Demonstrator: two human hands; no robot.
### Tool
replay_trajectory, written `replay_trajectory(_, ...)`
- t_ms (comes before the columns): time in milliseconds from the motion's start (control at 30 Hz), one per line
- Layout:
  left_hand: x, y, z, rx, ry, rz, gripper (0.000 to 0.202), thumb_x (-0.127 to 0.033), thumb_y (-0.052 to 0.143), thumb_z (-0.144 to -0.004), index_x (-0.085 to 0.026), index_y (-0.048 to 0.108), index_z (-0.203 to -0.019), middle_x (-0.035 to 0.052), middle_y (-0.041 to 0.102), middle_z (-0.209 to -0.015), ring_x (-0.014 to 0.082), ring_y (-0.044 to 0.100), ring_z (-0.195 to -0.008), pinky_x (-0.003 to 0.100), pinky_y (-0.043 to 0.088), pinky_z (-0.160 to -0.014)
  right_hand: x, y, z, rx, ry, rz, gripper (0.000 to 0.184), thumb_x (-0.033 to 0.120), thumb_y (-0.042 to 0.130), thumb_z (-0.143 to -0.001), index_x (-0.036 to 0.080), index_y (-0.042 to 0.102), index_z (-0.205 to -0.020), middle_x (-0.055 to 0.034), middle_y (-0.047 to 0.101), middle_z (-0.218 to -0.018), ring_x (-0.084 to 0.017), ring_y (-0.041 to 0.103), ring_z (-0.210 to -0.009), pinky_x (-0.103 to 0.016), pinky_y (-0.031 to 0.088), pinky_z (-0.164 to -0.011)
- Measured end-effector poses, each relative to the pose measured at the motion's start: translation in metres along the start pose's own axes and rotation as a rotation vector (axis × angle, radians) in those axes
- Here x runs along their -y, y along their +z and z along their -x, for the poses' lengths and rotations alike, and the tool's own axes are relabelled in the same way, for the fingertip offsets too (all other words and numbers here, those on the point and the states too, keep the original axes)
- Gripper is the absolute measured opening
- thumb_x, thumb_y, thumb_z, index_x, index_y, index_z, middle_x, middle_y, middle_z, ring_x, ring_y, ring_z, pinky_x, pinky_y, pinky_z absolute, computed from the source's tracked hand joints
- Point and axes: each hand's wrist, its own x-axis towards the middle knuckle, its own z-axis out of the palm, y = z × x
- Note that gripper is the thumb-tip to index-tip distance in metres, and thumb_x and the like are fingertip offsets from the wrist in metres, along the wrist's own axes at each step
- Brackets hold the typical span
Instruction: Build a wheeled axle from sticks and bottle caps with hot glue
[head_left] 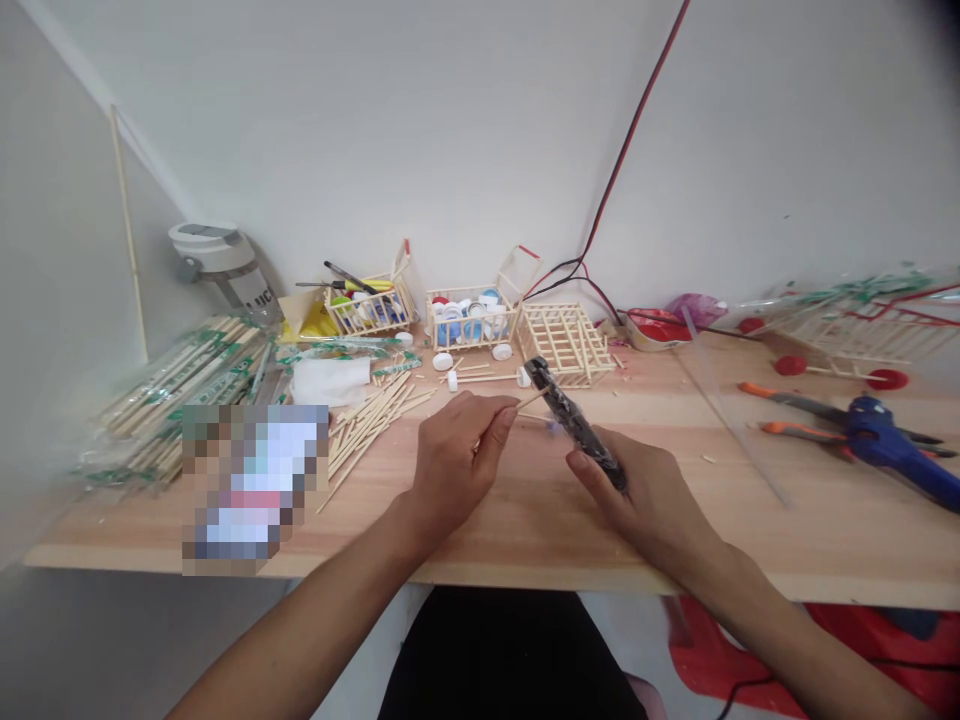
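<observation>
Two hands work over a pine desk top in the single head view. The left hand pinches a thin wooden stick firmly between thumb and fingers. The right hand closes on a black wrapped rod, tilted, whose upper part is just beside the stick's tip.

Behind the hands stands the landmark, a stick basket, holding a heap of white and blue bottle caps too packed to count. Left of it, a second stick basket holds pens, a screwdriver-like tool and coloured caps. Right of it lies one stick lattice frame. In front of it are four white cap wheels on stick axles.

Far left of the basket are plastic-wrapped stick bundles, one water bottle and a pile of loose sticks; a pixelated patch hides part of that area. Far right of it lie one blue glue gun, two orange-handled tools and a stick cart with red wheels.
</observation>
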Motion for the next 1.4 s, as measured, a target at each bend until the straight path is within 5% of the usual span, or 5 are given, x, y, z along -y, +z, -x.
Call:
replay_trajectory(367, 0.009, -0.004, -0.012, 0.016, -0.662, 0.677, 0.047, -0.052, 0.045, -0.093, -0.013, 0.068, -0.082, 0.0034, 0.063, -0.059, 0.0113, 0.057, -0.053, 0.022, 0.041, -0.051, -0.007, -0.005, 0.003, 0.138, 0.125, -0.126, 0.053, 0.06, 0.033, -0.093, 0.021, 0.047, -0.062, 0.0001, 0.054, -0.053, -0.016, 0.053, -0.054, -0.027, 0.035, -0.053)
replay_trajectory(500, 0.013, -0.003, -0.015, 0.095, -0.781, 0.752, 0.05, -0.055, 0.046, -0.091, -0.012, 0.068, -0.078, 0.0045, 0.064, -0.058, 0.0115, 0.058, -0.053, 0.02, 0.037, -0.049, -0.009, -0.007, 0.002, 0.147, 0.132, -0.101, 0.053, 0.06, 0.034, -0.093, 0.021, 0.049, -0.061, -0.0007, 0.057, -0.053, -0.018, 0.054, -0.053, -0.027, 0.035, -0.052)
replay_trajectory(767, 0.004, -0.006, -0.015, 0.371, -0.514, 0.332, 0.019, -0.028, 0.06, -0.085, -0.016, 0.071, -0.076, -0.0012, 0.065, -0.062, 0.0093, 0.054, -0.059, 0.021, 0.037, -0.059, -0.011, -0.002, 0.002, 0.159, 0.072, -0.003, 0.053, 0.064, 0.036, -0.09, 0.021, 0.047, -0.061, -0.0028, 0.058, -0.055, -0.018, 0.053, -0.054, -0.028, 0.033, -0.052)
replay_trajectory(1400, 0.009, -0.003, -0.012, 0.381, -0.453, 0.199, 0.017, -0.021, 0.055, -0.087, -0.017, 0.068, -0.077, -0.0042, 0.058, -0.057, 0.0106, 0.054, -0.06, 0.022, 0.038, -0.064, -0.017, 0.015, -0.003, 0.138, 0.061, 0.106, 0.053, 0.063, 0.033, -0.091, 0.021, 0.052, -0.065, -0.0064, 0.064, -0.063, -0.02, 0.057, -0.057, -0.029, 0.03, -0.055)
